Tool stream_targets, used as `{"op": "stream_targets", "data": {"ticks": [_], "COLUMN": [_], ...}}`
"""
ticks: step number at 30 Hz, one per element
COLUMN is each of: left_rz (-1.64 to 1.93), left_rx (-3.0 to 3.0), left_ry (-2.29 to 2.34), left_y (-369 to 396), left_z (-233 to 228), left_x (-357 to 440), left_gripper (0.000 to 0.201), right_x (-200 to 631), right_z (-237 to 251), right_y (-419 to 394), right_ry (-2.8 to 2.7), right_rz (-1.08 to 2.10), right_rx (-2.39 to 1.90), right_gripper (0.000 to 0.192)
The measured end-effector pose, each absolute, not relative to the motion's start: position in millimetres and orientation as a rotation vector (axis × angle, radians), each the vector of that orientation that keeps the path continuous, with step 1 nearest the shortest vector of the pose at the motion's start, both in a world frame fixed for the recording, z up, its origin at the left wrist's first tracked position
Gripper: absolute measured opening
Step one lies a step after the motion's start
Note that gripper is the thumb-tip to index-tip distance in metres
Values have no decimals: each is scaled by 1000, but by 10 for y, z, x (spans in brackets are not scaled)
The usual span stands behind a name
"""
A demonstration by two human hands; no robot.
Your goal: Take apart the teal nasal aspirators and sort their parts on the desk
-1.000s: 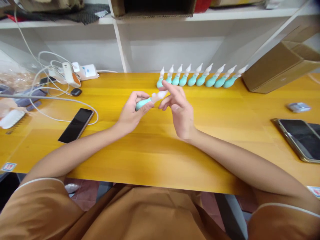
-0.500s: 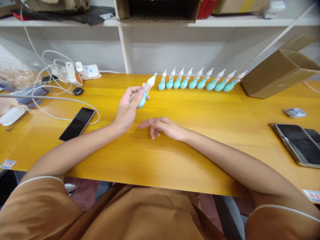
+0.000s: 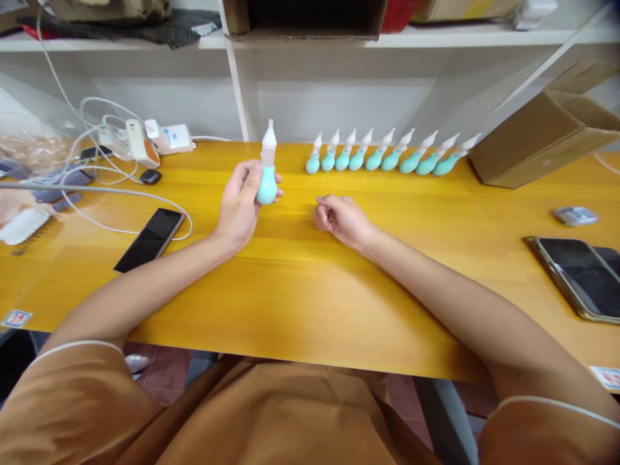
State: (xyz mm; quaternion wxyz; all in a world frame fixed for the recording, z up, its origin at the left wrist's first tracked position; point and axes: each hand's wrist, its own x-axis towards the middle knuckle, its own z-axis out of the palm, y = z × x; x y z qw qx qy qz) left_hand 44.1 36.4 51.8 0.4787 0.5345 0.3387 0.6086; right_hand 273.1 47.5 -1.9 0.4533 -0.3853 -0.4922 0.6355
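My left hand [image 3: 239, 205] grips a baby nasal aspirator [image 3: 267, 186], with a teal bulb and a clear and white pointed tip. It is held upright above the table, tip up, the thumb on its near side and fingertips showing behind it. My right hand [image 3: 343, 221] hovers to the right of it, fingers curled into a loose fist with nothing visible in them. Behind my hands, a row of several matching nasal aspirators [image 3: 372, 160] stands along the back of the table; those at the right end look more tilted.
The yellow wooden table [image 3: 310, 310] meets a white shelf unit [image 3: 339, 97] behind. An open cardboard box [image 3: 527, 139] leans at the back right. Phones lie at the right [image 3: 578, 274] and left [image 3: 150, 240]. Chargers [image 3: 143, 145] and tangled white cables clutter the left.
My left hand has turned the nasal aspirator from slanted to upright and shifted slightly left. My right hand has moved up and right, its fingers going from stretched out to curled.
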Motion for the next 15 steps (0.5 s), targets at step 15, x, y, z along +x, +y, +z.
{"op": "stream_targets", "data": {"ticks": [15], "left_rz": [1376], "left_rx": [1279], "left_ry": [913], "left_y": [490], "left_z": [221], "left_x": [453], "left_gripper": [33], "right_x": [3156], "right_z": [868], "right_y": [-170], "right_ry": [-1380], "right_rz": [1299], "right_rx": [-972], "right_gripper": [84]}}
